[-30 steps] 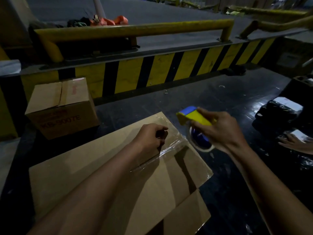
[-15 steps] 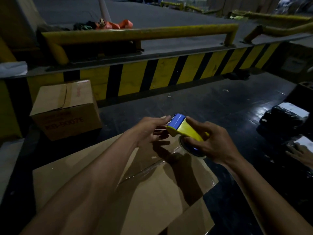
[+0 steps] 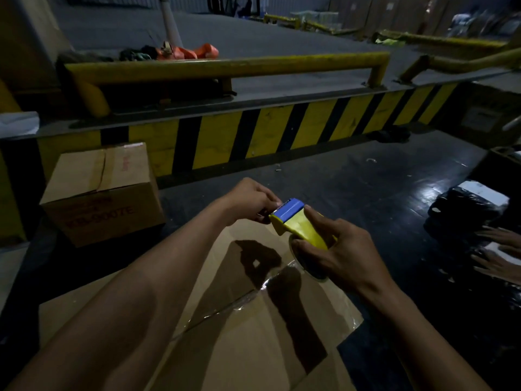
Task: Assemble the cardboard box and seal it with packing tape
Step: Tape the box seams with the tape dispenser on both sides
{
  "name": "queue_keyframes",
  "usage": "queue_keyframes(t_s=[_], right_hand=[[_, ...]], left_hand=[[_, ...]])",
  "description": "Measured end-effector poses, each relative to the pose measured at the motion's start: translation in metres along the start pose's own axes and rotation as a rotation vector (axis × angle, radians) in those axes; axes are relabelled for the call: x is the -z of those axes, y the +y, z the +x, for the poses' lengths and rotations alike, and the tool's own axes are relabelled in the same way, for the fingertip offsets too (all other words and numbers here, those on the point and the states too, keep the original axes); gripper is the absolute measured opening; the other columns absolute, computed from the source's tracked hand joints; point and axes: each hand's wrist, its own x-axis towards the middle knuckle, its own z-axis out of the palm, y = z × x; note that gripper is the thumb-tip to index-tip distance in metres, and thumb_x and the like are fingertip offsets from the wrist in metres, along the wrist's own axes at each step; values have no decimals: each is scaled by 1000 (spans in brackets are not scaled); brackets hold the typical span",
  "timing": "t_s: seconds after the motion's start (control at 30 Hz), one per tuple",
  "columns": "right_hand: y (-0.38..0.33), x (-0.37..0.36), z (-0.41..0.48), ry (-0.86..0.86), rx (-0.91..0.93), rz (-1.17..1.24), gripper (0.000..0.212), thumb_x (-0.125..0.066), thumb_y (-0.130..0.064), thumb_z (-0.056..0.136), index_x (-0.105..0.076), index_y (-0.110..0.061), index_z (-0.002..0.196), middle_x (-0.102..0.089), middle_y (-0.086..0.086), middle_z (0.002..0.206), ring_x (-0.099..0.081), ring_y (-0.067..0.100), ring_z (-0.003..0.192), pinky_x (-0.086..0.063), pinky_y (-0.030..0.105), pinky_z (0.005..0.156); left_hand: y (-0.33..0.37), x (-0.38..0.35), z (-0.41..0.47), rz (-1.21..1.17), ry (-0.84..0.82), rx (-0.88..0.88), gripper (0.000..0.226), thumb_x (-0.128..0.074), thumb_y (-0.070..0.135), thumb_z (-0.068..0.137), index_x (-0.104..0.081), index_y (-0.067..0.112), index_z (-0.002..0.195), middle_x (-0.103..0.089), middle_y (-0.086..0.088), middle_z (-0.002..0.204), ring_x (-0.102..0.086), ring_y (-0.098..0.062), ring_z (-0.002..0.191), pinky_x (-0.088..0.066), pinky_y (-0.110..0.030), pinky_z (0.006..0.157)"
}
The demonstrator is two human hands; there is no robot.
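Head view: dark glossy floor (image 3: 366, 179), with a yellow-and-black striped kerb (image 3: 253, 134) across the back and a yellow guard rail (image 3: 225, 66) above it.

Cardboard box (image 3: 248, 356) fills the lower frame under both forearms. Its flaps are folded shut, face up. Clear tape strip (image 3: 239, 303) lies along the flap seam and wraps over the right edge, with some wrinkling near that edge.

Second carton (image 3: 98, 198) sits at left against the kerb, well apart and already closed. Black wrapped parcels (image 3: 465, 210) are at right, with another person's hands (image 3: 499, 249) on them. Not part of this job.

Right hand (image 3: 344, 249): grip closed round the tape dispenser (image 3: 298, 225), a yellow body with a blue blade head, held above the box's far corner. The roll (image 3: 310, 268) sits under the palm.

Left hand (image 3: 248, 201): fingers curled, tips pinching at the dispenser's serrated end. I can't see whether film is between them; it's too clear and the light is too dim.

Step, my read: between strips. The first seam run is down and the tape end is being freed or pulled for another pass.

Next move needs:
- a clean free end, not stuck back on the roll
- anchoring it on the box side, then a straight pull across
- fingers kept off the teeth
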Motion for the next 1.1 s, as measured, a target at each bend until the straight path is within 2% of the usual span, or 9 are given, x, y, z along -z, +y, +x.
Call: queue_keyframes(t_s=[0.07,0.17,0.27,0.4,0.53,0.7,0.77,0.87,1.1], right_hand=[[0,1,0,27,-20,-17,73,-64,-60,77,-37,-43,143,-62,3,103,-58,12,88,-54,40,79],[-3,-1,-4,34,-42,-64,68,-65,-57,80,-43,-39,142,-67,5,101,-61,15,89,-50,34,77],[-1,-13,1,14,-37,-122,69,-62,-59,82,-43,-34,143,-68,5,100,-61,17,90,-48,33,75],[4,-23,14,-12,-113,-73,75,-59,-64,76,-41,-37,143,-68,5,115,-63,19,102,-52,38,82],[2,-28,25,-54,-148,-55,77,-59,-62,74,-41,-35,143,-68,7,115,-63,23,105,-53,41,83],[0,-31,38,-85,-165,-66,69,-64,-52,78,-46,-33,141,-69,6,116,-63,24,108,-53,40,84],[0,-32,41,-97,-178,-62,70,-64,-53,77,-44,-35,142,-68,5,118,-63,23,108,-54,40,84],[1,-33,43,-106,-188,-60,72,-65,-54,78,-42,-33,143,-66,6,123,-63,23,109,-54,43,87],[6,-40,43,-91,-174,-114,71,-61,-59,77,-45,-33,141,-67,3,119,-63,22,105,-54,42,84]], left_hand=[[-2,4,8,14,37,-29,10,-64,12,95,-74,10,96,-70,-7,97,-67,-18,89,-53,-23,63],[-9,16,22,28,105,-24,8,-69,9,92,-75,5,95,-71,-9,84,-67,-18,77,-56,-23,58],[-17,17,37,110,114,-27,5,-72,9,90,-76,6,90,-73,-10,80,-68,-18,74,-60,-29,63],[-26,12,51,147,128,-27,4,-72,9,89,-76,7,91,-74,-11,83,-69,-17,73,-55,-23,57],[-32,12,66,269,182,-49,2,-75,15,87,-77,14,86,-74,-2,82,-68,-6,69,-48,-15,51],[-42,11,78,391,194,-48,2,-78,21,85,-78,20,84,-74,5,80,-69,-6,75,-54,-24,63],[-44,12,80,396,197,-31,4,-78,23,85,-80,19,85,-73,5,78,-66,-6,72,-51,-25,62],[-46,13,83,370,164,0,6,-76,22,87,-80,17,87,-73,2,82,-67,-10,76,-51,-24,60],[-49,11,89,227,141,125,4,-77,20,85,-79,16,84,-70,-1,77,-64,-16,75,-45,-23,51]])
